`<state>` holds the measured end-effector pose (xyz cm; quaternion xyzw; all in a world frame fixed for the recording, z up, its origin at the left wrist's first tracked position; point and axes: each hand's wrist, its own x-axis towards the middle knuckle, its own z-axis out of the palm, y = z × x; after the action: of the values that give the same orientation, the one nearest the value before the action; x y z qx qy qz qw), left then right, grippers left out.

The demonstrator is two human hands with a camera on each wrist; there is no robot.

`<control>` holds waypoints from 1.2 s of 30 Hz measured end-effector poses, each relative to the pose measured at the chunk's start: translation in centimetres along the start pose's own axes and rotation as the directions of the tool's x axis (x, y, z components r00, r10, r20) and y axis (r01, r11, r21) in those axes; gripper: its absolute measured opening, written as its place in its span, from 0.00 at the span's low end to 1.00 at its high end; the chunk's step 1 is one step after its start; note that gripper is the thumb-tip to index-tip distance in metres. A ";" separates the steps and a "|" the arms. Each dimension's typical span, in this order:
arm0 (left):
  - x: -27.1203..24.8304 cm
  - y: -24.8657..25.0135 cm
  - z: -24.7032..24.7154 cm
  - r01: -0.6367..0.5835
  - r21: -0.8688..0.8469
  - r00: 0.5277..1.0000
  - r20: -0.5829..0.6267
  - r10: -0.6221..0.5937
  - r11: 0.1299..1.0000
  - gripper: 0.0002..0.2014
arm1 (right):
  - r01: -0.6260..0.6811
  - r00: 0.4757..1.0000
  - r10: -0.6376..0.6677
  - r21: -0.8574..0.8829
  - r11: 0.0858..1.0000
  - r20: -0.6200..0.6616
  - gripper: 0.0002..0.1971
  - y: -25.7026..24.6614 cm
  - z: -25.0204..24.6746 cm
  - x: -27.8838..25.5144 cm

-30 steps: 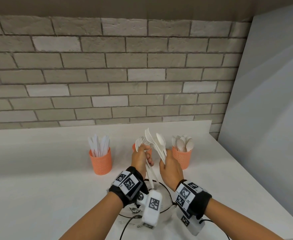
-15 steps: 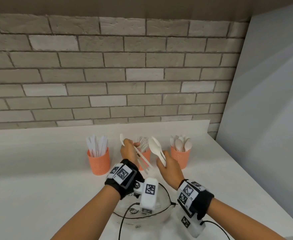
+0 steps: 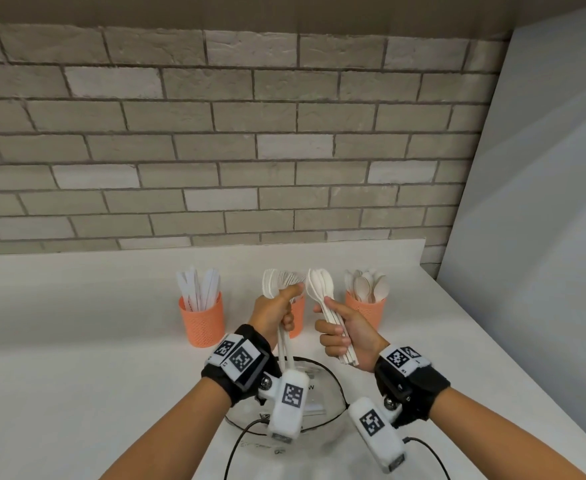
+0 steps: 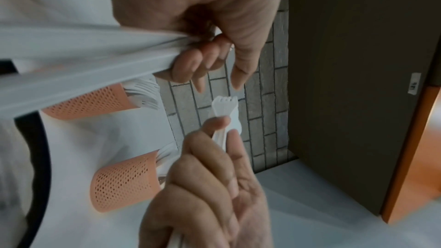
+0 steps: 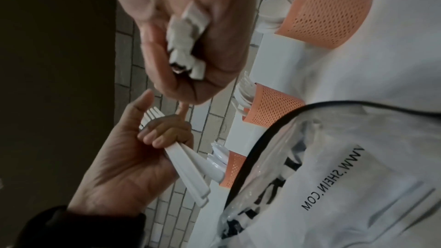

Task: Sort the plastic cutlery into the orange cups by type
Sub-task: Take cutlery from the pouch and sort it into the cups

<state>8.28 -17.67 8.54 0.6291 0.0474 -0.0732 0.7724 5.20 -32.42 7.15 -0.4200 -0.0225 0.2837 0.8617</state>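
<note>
White plastic forks (image 3: pixel 273 284) sit bunched in my left hand (image 3: pixel 274 315), white plastic spoons (image 3: pixel 320 285) gripped in my right hand (image 3: pixel 347 336), both raised just before the three orange mesh cups (image 3: pixel 202 320) on the counter (image 3: pixel 76 341)

We see 3 cups in a row on the counter (image 3: pixel 76 323), near the wall: left cup (image 3: pixel 202 322) w/ knives, mid cup (image 3: pixel 297 317) behind our left hand (image 3: pixel 273 315), right cup (image 3: pixel 366 308) w/ spoons. Bag (image 3: pixel 322 393) lies in front, below both wrists.
</note>
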 end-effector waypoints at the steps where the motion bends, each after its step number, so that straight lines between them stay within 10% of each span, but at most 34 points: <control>1: -0.2 0.0 0.1 -0.014 0.009 1.000 0.018 0.014 1.000 0.14 | 0.001 1.000 -0.002 -0.032 0.999 -0.016 0.11 0.1 0.2 0.0; 15: 0.0 -1.4 2.5 -0.116 0.033 0.990 -0.074 0.118 0.993 0.18 | 0.157 0.934 -0.308 -0.569 0.807 -0.180 0.14 0.8 1.0 0.2; 30: 0.8 1.0 0.8 -0.022 -0.253 0.993 -0.118 -0.008 0.967 0.15 | 0.072 0.873 -0.395 -0.725 0.685 -0.286 0.08 0.5 -1.0 0.0; 36: 1.8 0.9 -1.6 0.010 0.040 1.000 -0.027 -0.009 0.999 0.17 | 0.032 0.844 -0.401 -0.715 0.699 -0.355 0.06 -0.6 -2.6 -0.4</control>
<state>10.20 -16.01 8.82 0.6451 0.0593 -0.0693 0.7586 5.86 -34.75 5.96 -0.7584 0.0405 0.0327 0.6497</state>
